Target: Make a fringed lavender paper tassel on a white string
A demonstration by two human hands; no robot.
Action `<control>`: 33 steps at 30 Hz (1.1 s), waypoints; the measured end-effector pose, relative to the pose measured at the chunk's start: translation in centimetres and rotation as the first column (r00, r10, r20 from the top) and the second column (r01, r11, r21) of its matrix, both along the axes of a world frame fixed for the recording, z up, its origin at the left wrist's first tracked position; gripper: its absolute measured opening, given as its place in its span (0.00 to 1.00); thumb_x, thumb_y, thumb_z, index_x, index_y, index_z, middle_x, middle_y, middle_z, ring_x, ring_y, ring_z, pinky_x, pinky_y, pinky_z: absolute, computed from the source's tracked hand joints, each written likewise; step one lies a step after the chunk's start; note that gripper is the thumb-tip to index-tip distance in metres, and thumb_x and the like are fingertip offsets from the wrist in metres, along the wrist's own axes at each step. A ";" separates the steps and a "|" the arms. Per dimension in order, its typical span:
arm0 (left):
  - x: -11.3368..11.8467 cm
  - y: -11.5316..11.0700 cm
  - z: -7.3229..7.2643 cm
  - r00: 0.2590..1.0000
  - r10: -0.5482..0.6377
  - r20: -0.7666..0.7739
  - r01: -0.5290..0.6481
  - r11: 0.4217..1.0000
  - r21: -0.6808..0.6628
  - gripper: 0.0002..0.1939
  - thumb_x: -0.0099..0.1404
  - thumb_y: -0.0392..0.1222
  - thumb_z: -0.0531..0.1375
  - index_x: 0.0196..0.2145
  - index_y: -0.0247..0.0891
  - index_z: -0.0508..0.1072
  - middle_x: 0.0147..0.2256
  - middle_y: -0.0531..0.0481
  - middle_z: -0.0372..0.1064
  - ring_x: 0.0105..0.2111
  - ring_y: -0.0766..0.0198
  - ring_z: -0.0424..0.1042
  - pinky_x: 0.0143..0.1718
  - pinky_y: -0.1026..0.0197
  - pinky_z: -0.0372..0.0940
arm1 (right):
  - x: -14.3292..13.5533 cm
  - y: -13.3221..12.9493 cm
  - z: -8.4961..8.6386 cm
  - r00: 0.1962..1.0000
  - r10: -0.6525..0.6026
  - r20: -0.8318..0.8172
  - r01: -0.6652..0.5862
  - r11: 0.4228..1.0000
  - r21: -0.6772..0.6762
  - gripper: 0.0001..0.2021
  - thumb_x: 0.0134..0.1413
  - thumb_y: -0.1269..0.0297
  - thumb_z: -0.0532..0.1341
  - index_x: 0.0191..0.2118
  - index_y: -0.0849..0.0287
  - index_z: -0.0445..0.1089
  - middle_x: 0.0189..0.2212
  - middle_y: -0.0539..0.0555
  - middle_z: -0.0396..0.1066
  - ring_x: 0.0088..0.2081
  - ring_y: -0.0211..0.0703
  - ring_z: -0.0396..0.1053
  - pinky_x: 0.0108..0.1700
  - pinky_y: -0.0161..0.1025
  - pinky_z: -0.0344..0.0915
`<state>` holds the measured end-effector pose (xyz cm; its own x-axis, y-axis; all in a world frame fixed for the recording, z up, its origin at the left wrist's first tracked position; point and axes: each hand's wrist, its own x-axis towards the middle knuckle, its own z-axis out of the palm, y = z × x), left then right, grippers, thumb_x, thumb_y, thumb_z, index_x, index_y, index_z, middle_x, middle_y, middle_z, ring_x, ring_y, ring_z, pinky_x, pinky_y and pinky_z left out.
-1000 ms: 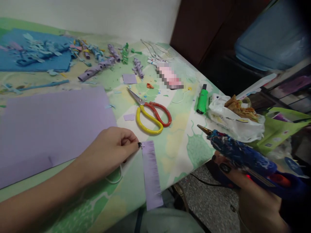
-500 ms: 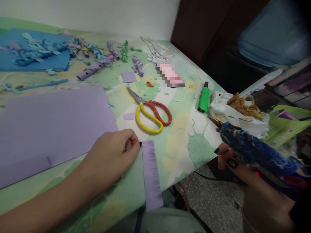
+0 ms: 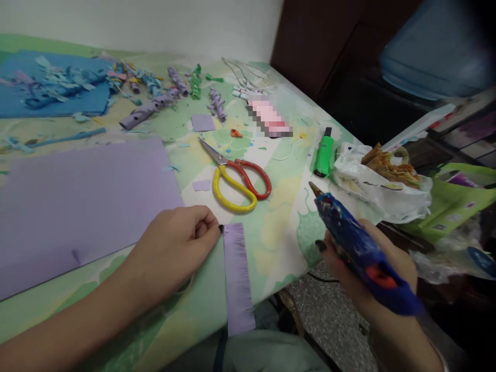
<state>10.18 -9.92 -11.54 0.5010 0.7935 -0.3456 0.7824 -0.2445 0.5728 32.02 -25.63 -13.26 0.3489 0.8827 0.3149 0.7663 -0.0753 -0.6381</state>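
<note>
My left hand point(image 3: 189, 237) rests on the table with thumb and fingers pinched at the top left corner of a fringed purple paper strip point(image 3: 237, 281). The strip's lower end reaches past the table edge. My right hand point(image 3: 372, 274) is wrapped round a blue hot glue gun point(image 3: 354, 240), whose nozzle points up and left over the table's right side. Scissors point(image 3: 236, 181) with one yellow and one red handle lie beyond my left hand. A large purple sheet point(image 3: 89, 201) lies to the left, partly behind my left arm.
A green utility knife point(image 3: 324, 155) lies near the right edge, beside food in a white plastic bag point(image 3: 391, 194). Rolled purple paper tubes point(image 3: 149, 108), a blue sheet point(image 3: 93, 106) and a blurred pink object point(image 3: 268, 116) are at the back. Paper scraps are scattered about.
My right hand has brought the glue gun leftward from the right side, closer to the strip, turning it more upright. My left hand keeps its pinch at the strip's corner.
</note>
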 end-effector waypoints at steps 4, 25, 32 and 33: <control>0.2 -0.1 0.1 1.000 0.003 -0.010 -0.003 1.000 0.002 0.14 0.61 0.49 0.52 0.23 0.41 0.66 0.17 0.55 0.62 0.19 0.64 0.60 0.21 0.62 0.50 | 0.4 1.9 0.4 0.967 -0.066 0.246 0.087 0.993 -0.075 0.09 0.51 0.61 0.64 0.32 0.56 0.62 0.21 0.47 0.64 0.20 0.37 0.61 0.22 0.34 0.54; 0.5 -0.9 0.1 0.993 -0.020 -0.116 0.039 0.986 0.162 0.12 0.63 0.48 0.50 0.25 0.42 0.65 0.22 0.50 0.67 0.25 0.57 0.65 0.27 0.58 0.50 | -5.6 3.8 -0.1 0.780 0.580 0.235 -0.536 0.813 -0.229 0.17 0.65 0.71 0.51 0.56 0.63 0.65 0.45 0.61 0.65 0.46 0.52 0.58 0.50 0.52 0.61; 0.6 -1.0 -0.1 0.993 -0.022 -0.120 0.041 0.987 0.153 0.13 0.63 0.49 0.49 0.26 0.42 0.64 0.23 0.50 0.67 0.26 0.57 0.64 0.28 0.57 0.49 | -5.6 5.6 -0.5 0.763 0.560 0.323 -0.505 0.828 -0.244 0.17 0.65 0.72 0.49 0.55 0.63 0.66 0.37 0.60 0.63 0.39 0.48 0.56 0.42 0.48 0.61; 0.5 -1.0 -0.1 0.993 -0.025 -0.119 0.044 0.986 0.160 0.13 0.64 0.48 0.48 0.26 0.42 0.64 0.23 0.50 0.67 0.26 0.57 0.64 0.28 0.57 0.49 | -5.5 5.7 -0.5 0.757 0.566 0.328 -0.509 0.824 -0.247 0.17 0.65 0.72 0.49 0.55 0.63 0.66 0.36 0.59 0.63 0.39 0.48 0.55 0.42 0.47 0.61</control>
